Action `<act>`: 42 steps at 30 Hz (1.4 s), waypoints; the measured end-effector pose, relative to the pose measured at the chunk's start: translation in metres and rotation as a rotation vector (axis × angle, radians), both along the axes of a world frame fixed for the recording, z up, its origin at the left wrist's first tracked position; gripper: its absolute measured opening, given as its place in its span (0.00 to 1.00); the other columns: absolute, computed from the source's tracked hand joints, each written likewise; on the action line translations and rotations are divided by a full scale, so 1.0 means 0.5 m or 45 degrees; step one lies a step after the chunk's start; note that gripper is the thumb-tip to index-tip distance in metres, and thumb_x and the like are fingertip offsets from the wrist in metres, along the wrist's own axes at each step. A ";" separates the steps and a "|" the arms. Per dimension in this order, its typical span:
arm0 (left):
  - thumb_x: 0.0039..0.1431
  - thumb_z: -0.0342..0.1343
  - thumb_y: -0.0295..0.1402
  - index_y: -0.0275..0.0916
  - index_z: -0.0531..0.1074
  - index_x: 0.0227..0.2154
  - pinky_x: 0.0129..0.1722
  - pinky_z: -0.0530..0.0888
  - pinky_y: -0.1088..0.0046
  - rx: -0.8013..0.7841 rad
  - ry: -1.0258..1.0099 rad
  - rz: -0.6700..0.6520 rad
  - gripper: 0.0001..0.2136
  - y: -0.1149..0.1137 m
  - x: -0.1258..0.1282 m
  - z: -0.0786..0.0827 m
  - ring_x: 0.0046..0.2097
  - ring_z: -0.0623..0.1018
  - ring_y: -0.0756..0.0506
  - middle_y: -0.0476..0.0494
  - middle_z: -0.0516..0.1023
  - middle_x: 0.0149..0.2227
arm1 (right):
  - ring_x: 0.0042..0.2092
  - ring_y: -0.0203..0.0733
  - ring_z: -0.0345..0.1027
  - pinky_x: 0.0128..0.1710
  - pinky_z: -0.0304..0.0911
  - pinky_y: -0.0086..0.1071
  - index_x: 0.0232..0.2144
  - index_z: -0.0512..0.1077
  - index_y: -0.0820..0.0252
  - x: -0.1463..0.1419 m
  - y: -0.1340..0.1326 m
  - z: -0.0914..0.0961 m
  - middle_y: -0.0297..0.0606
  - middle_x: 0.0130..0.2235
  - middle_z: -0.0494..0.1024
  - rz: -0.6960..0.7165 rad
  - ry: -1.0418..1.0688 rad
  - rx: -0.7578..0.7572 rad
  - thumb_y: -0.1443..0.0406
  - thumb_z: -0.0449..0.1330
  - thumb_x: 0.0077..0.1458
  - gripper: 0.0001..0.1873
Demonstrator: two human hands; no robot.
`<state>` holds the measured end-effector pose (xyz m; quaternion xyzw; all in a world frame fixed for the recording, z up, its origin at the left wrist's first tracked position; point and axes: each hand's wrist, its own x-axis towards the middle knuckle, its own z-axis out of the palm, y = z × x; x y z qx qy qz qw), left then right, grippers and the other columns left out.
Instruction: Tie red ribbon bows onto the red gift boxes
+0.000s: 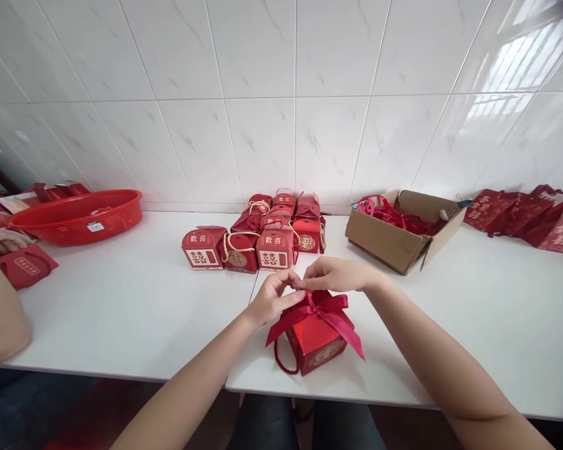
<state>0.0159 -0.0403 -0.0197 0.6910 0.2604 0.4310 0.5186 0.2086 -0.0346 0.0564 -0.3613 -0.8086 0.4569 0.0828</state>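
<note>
A red gift box (309, 340) with a gold round pattern stands near the front edge of the table. On its top sits a dark pink satin ribbon bow (328, 306), its tails hanging over the sides. A dark red cord handle (281, 359) droops at the box's left side. My left hand (281, 295) pinches the bow's far left part, thumb and fingers closed. From the right, my right hand (335, 275) meets it there, its fingertips closed on the same bit of ribbon. The fingers partly hide that part of the bow.
Several red gift boxes (274, 247) stand grouped by the wall. A cardboard box (380, 240) holds tangled red ribbon; red paper bags (535, 215) lie at far right. At left are a red plastic basin (79, 215) and another person's hand (2, 240) at a red bag (28, 265).
</note>
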 end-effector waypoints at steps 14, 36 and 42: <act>0.51 0.61 0.33 0.39 0.67 0.32 0.41 0.65 0.70 0.081 0.082 0.125 0.08 -0.004 -0.002 0.000 0.37 0.69 0.48 0.47 0.69 0.33 | 0.24 0.30 0.49 0.24 0.45 0.29 0.20 0.70 0.63 0.006 0.008 0.004 0.29 0.21 0.61 -0.209 0.206 -0.096 0.60 0.58 0.49 0.13; 0.48 0.62 0.32 0.38 0.67 0.27 0.29 0.67 0.77 -0.086 -0.026 0.392 0.08 -0.008 0.011 0.016 0.28 0.69 0.53 0.52 0.69 0.27 | 0.23 0.29 0.44 0.22 0.40 0.29 0.17 0.61 0.61 -0.011 0.021 -0.026 0.27 0.19 0.53 -0.385 0.470 -0.086 0.55 0.61 0.47 0.19; 0.48 0.61 0.32 0.38 0.65 0.26 0.28 0.64 0.76 -0.074 -0.003 0.430 0.08 -0.006 0.011 0.012 0.27 0.67 0.53 0.52 0.67 0.26 | 0.22 0.28 0.42 0.22 0.38 0.29 0.17 0.57 0.60 -0.014 0.026 -0.036 0.27 0.20 0.51 -0.411 0.435 -0.055 0.55 0.60 0.48 0.20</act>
